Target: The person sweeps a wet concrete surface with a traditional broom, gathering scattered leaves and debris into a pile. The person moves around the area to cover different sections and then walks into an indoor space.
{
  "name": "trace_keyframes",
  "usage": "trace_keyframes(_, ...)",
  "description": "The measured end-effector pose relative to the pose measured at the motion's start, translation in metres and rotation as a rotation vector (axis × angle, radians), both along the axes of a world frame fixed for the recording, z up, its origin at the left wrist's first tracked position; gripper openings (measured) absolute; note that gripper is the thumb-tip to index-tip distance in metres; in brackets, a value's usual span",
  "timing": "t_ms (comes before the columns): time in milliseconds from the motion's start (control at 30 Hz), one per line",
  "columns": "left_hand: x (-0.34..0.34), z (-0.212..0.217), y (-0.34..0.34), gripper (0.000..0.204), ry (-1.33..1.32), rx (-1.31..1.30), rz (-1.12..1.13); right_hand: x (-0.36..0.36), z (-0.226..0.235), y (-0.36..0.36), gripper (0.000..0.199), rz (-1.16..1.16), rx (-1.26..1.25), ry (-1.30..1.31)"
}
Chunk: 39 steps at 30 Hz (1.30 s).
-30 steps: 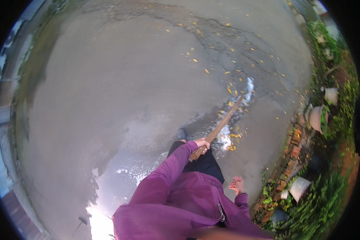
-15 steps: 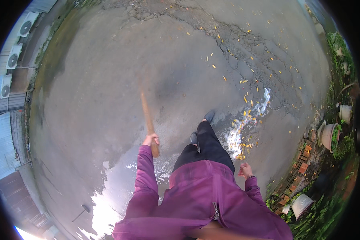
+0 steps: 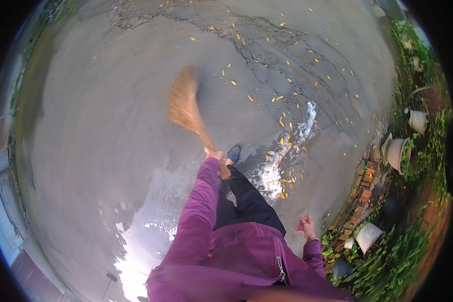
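Observation:
A straw hand broom [image 3: 186, 103] reaches out ahead of me over the wet pavement. Round its handle my left hand [image 3: 214, 153] is closed. The bristles fan out, blurred by motion; I cannot tell whether they touch the ground. Out at my right side my right hand [image 3: 306, 226] hangs with loosely curled fingers, somewhat apart, and holds nothing. Yellow fallen leaves [image 3: 282, 168] lie scattered on the ground ahead and to the right, many of them along a bright wet streak.
Along the right runs a row of bricks [image 3: 365, 194] with plants behind it. Several pots stand there, among them a pinkish planter [image 3: 398, 155] and a white pot [image 3: 368, 236]. Cracks cross the pavement [image 3: 110, 116] far ahead. A long-handled tool [image 3: 109, 282] lies at the lower left.
My left hand has swung the broom rightward and inward, and its bristles now show spread. The view has turned, so the leaves and pots sit further left. My right hand stays at my side.

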State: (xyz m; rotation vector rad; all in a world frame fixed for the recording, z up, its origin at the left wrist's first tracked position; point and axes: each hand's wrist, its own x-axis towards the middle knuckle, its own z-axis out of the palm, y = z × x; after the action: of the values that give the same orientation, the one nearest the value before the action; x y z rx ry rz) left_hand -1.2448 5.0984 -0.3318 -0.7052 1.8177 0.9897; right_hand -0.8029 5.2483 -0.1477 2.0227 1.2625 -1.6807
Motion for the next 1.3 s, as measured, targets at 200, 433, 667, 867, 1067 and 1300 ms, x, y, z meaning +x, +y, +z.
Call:
trace_keyframes(200, 0.069, -0.001, 0.07, 0.089, -0.08, -0.067, -0.658, 0.017, 0.002, -0.019, 0.024, -0.138, -0.075, -0.102)
trace_keyframes(433, 0.124, 0.06, 0.109, 0.055, -0.27, 0.11, -1.031, 0.025, 0.004, -0.037, 0.024, -0.321, -0.015, -0.026)
trace_keyframes(667, 0.052, 0.095, 0.118, 0.014, -1.176, 0.497, -0.439, 0.023, -0.016, -0.056, 0.021, -0.384, -0.021, -0.001)
trace_keyframes(867, -0.061, 0.166, 0.075, 0.047, -0.703, 0.575, -0.388, -0.018, -0.04, -0.055, 0.014, -0.348, -0.117, -0.063)
trace_keyframes(1067, -0.201, 0.162, 0.047, 0.047, -0.056, 0.326, -0.259, -0.115, -0.027, 0.001, 0.011, -0.493, -0.151, -0.032)
trace_keyframes(1300, -0.416, 0.057, 0.062, 0.006, -0.006, 0.207, 0.086, -0.242, 0.018, 0.08, 0.017, -0.33, -0.006, 0.107)
